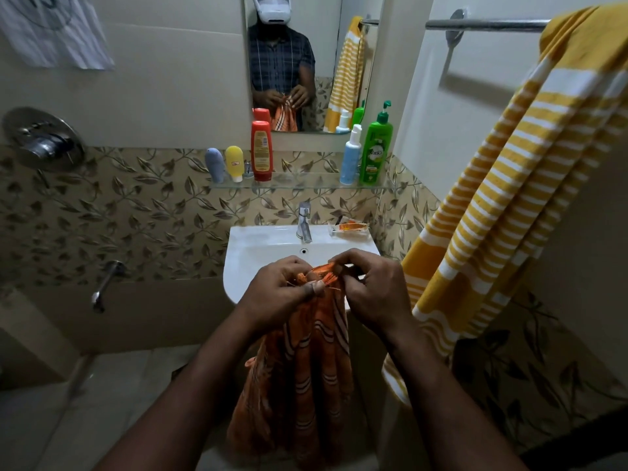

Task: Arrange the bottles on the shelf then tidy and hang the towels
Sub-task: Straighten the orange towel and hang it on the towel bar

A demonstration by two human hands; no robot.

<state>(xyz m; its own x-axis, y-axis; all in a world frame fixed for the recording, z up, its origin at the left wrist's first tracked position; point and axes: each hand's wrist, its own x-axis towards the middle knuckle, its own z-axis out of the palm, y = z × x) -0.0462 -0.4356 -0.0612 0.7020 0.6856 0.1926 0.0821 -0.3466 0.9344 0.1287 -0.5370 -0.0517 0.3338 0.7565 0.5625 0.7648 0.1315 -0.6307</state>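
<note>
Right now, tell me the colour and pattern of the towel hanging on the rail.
Yellow with white stripes: the hanging towel, clearest in the head view.

Bare: left hand, right hand, forearms behind grip. In mirror beyond grip: dark checked short-sleeved shirt, white headset on head.

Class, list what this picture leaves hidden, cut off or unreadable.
1. Head view: top edge of the orange towel, bunched inside the left hand and right hand.
2. Head view: far side of the yellow striped towel, cut off by the right edge.
3. Head view: label print on the red bottle, too small.
</note>
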